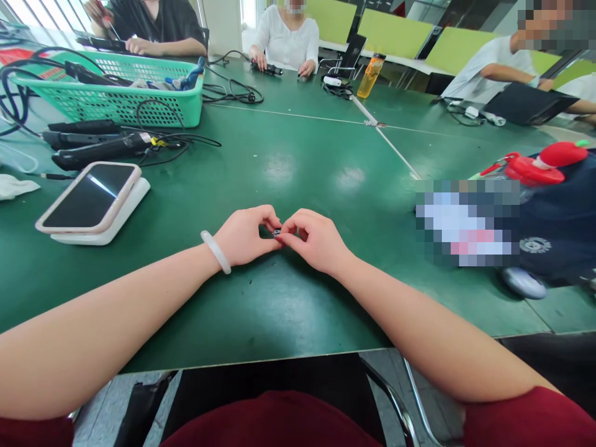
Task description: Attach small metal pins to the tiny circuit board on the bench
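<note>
My left hand [246, 236] and my right hand [316, 239] meet over the green table [279, 310], fingertips close together. Between them they pinch a small dark and silvery piece [276, 233], mostly covered by the fingers and too small to name. Both thumbs and forefingers are closed on it. A white bangle [215, 252] circles my left wrist. To the left of my hands, a phone in a pale pink case [90, 197] rests on a white box [116, 223].
Black handheld tools with cords [102, 149] lie beside a green basket [139, 112] at back left. Right are a dark bag [554, 217], a red strawberry-like item [559, 155] and a computer mouse [524, 282]. An orange bottle [371, 76] stands far back, where several people sit.
</note>
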Tool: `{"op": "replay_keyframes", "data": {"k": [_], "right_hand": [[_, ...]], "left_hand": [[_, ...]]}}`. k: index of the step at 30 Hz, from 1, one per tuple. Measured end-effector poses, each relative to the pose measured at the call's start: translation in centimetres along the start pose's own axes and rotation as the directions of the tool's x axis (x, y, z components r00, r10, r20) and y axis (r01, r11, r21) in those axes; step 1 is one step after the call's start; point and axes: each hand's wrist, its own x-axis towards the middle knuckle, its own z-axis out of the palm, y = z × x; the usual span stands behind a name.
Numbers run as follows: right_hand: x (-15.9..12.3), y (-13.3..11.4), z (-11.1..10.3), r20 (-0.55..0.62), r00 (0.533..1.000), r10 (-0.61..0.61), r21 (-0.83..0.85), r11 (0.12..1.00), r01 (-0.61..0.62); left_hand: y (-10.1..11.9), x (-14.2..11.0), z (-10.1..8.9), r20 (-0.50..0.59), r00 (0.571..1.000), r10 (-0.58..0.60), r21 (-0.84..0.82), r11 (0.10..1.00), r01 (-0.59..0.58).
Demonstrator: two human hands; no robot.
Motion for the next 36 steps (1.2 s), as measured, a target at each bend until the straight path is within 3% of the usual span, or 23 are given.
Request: {"op": "replay_keyframes", "data": {"k": [9,17,27,31,36], "right_hand": [[0.0,0.1,0.1,0.014,0.999,0.036,0.026,0.999,-0.036],[0.2,0.5,-0.6,-0.011,0.984,0.176,0.184,0.968,-0.171],[0.2,0.2,-0.5,0.016,0.986,0.167,0.126,0.978,-0.167],[0.1,0.7,-0.5,0.021,0.990,0.141,-0.004,0.990,-0.141],[-0.2,0.8,0.1,0.202,0.978,0.060,-0.260,0.966,-0.006]], "left_hand": [[-0.1,0.0,0.0,0.017,1.000,-0.009,-0.001,1.000,0.009],[-0.2,0.1,-0.1,-0.005,1.000,-0.029,-0.031,0.999,0.029],[-0.2,0.0,0.0,0.005,1.000,-0.007,-0.050,0.999,0.007],[-0.8,0.4,-0.3,-0.096,0.987,-0.130,0.024,0.991,0.133],[-1.5,0.7,-0.6,-0.179,0.960,-0.216,0.075,0.970,0.233]]}}
